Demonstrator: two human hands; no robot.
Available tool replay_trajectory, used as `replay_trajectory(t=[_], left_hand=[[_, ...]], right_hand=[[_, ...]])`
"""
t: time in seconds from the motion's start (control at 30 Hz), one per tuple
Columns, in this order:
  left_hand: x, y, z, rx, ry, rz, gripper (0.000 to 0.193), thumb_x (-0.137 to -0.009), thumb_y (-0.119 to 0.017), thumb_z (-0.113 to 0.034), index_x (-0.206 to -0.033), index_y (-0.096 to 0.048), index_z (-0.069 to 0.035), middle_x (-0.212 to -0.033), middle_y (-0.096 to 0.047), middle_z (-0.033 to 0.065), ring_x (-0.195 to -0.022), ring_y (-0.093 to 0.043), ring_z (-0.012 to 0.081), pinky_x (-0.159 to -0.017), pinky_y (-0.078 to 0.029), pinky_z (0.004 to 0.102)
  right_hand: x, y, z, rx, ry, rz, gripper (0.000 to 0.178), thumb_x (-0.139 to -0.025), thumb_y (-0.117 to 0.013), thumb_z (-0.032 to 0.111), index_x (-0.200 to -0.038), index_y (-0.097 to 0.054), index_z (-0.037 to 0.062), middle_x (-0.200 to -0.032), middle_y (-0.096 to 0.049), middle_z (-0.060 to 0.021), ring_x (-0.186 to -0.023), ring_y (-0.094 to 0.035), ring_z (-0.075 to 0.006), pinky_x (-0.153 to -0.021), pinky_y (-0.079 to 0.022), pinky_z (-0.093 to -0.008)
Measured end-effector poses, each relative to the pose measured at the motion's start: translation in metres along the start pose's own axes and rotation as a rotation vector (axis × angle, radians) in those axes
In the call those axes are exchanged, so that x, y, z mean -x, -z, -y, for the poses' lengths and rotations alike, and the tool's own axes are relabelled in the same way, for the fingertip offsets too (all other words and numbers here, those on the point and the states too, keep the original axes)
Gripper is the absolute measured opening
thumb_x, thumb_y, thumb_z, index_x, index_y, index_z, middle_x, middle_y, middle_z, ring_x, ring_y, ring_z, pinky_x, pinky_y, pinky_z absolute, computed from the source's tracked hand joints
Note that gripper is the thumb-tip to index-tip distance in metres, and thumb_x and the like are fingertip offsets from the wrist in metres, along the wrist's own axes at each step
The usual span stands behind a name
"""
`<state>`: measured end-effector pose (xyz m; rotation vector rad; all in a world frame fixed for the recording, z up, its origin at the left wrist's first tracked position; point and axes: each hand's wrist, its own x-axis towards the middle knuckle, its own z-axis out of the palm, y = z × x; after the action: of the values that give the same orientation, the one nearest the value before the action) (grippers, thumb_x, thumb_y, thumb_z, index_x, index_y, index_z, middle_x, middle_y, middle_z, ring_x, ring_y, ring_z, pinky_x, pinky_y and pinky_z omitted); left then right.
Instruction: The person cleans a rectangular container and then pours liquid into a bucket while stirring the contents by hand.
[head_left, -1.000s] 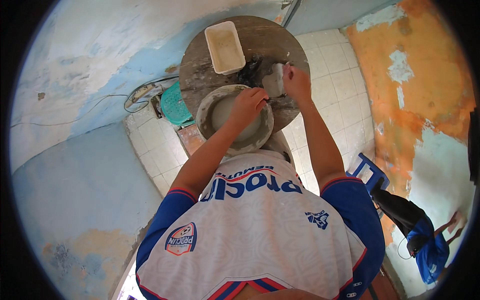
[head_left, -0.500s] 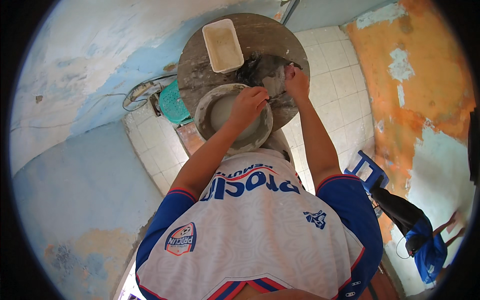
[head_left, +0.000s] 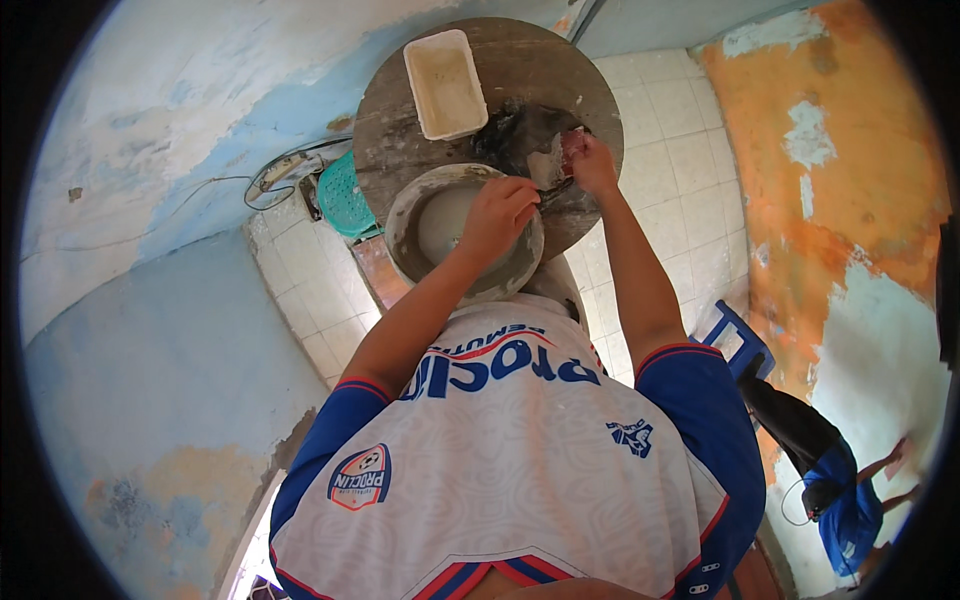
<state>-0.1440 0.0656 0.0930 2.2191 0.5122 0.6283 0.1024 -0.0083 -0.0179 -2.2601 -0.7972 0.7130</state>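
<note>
My right hand (head_left: 596,165) is closed on a red piece (head_left: 572,146) near the table's (head_left: 390,130) right edge; the piece juts leftward from my fingertips, just beside a pale grey patch (head_left: 545,166). My left hand (head_left: 500,212) hangs over the bowl (head_left: 401,235) at the near edge, fingers curled together; whether they pinch anything, I cannot tell.

Left hand (head_left: 500,212) at basin (head_left: 399,228) rim, right hand (head_left: 596,165) holding something reddish (head_left: 573,146), round table (head_left: 385,120), cream tub (head_left: 445,85)
</note>
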Motion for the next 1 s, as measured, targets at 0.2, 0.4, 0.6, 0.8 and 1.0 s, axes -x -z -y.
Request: replay_trajectory(t=[0.2, 0.4, 0.6, 0.8, 1.0], left_hand=[[-0.003, 0.000, 0.000, -0.001, 0.014, 0.008, 0.016, -0.082, -0.079, -0.004, -0.096, -0.074, -0.008, -0.114, -0.074, 0.0066, -0.106, -0.068, 0.0326, -0.092, -0.056, 0.0445], [0.003, -0.006, 0.000, -0.017, 0.014, 0.025, 0.016, -0.081, -0.079, -0.004, -0.096, -0.073, -0.008, -0.114, -0.074, 0.0068, -0.106, -0.069, 0.0323, -0.092, -0.055, 0.0445], [-0.001, -0.004, -0.006, -0.023, 0.016, 0.001, 0.017, -0.081, -0.080, -0.004, -0.096, -0.073, -0.007, -0.115, -0.074, 0.0066, -0.105, -0.069, 0.0323, -0.092, -0.055, 0.0441], [-0.001, -0.005, -0.005, -0.048, 0.026, 0.005, 0.017, -0.080, -0.080, -0.004, -0.096, -0.073, -0.007, -0.114, -0.074, 0.0064, -0.106, -0.069, 0.0323, -0.091, -0.056, 0.0442], [0.001, -0.003, -0.009, -0.036, 0.022, -0.010, 0.014, -0.082, -0.078, -0.004, -0.093, -0.071, -0.006, -0.112, -0.073, 0.0090, -0.103, -0.068, 0.0338, -0.092, -0.054, 0.0452]], right_hand=[[-0.005, -0.008, -0.018, -0.270, -0.081, 0.119, 0.027, -0.092, -0.064, 0.012, -0.115, -0.072, 0.0001, -0.100, -0.077, -0.0158, -0.089, -0.075, -0.0249, -0.079, -0.058, -0.0408], [-0.002, -0.010, -0.019, -0.155, -0.040, 0.136, 0.027, -0.092, -0.065, 0.018, -0.110, -0.073, -0.0004, -0.104, -0.077, -0.0218, -0.102, -0.075, -0.0382, -0.089, -0.056, -0.0455], [-0.011, -0.018, -0.034, -0.351, -0.104, 0.186, 0.027, -0.092, -0.066, 0.020, -0.110, -0.073, 0.0010, -0.104, -0.076, -0.0227, -0.101, -0.075, -0.0387, -0.087, -0.057, -0.0449], [-0.009, -0.015, -0.024, -0.370, -0.146, 0.261, 0.029, -0.091, -0.067, 0.018, -0.113, -0.073, 0.0007, -0.105, -0.077, -0.0202, -0.101, -0.076, -0.0348, -0.086, -0.058, -0.0412], [-0.017, -0.028, -0.039, -0.275, 0.029, 0.217, 0.018, -0.093, -0.069, 0.014, -0.108, -0.073, 0.0036, -0.099, -0.076, -0.0119, -0.079, -0.072, -0.0179, -0.071, -0.058, -0.0348]])
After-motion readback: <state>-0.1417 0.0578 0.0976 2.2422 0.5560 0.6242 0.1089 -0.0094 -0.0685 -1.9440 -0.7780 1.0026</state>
